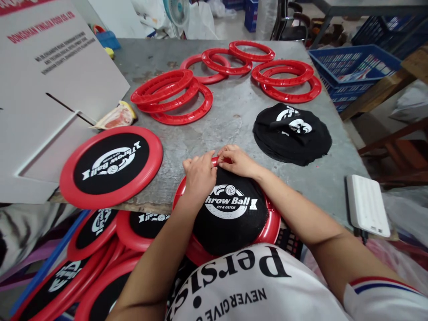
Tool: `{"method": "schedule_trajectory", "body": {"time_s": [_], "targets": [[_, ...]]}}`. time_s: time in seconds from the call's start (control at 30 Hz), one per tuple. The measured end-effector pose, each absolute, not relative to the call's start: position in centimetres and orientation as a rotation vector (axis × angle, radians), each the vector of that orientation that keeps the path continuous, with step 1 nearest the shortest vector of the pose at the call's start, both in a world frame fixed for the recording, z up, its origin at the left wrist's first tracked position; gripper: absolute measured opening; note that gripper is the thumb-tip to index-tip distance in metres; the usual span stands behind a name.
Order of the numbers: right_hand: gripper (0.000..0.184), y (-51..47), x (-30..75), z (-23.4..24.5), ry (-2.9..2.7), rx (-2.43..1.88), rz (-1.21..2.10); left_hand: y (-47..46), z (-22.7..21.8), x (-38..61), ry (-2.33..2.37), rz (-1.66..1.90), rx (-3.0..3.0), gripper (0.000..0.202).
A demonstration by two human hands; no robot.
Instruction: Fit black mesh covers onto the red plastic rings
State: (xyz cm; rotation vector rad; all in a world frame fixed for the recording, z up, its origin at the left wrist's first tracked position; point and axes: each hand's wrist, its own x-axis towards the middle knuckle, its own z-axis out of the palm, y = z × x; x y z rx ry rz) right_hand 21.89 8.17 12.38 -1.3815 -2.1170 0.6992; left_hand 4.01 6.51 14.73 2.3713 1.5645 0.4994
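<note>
Hands, left and right, pinch cloth into its ring at twelve o'clock on the worktop; finished discs lie at nine, bare rings and cloths await.

I identify the location as a small assembly workshop for toy discs. The worn grey worktable carries batches of identical parts: loose red plastic rings in overlapping groups and a stack of black printed fabric circles. One finished disc lies on the table; more finished discs are piled below its near edge. A flat printed shipping carton rests at the left. Blue plastic crates stand beyond the right edge, and a fan stands behind.
</note>
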Motion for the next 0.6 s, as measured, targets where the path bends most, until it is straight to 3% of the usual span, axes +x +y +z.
{"method": "schedule_trajectory", "body": {"time_s": [0.6], "targets": [[0.012, 8.4, 21.3, 11.9, -2.130, -1.475, 0.620, 8.2, 14.0, 4.2, 1.595, 0.614, 1.965, 0.034]]}}
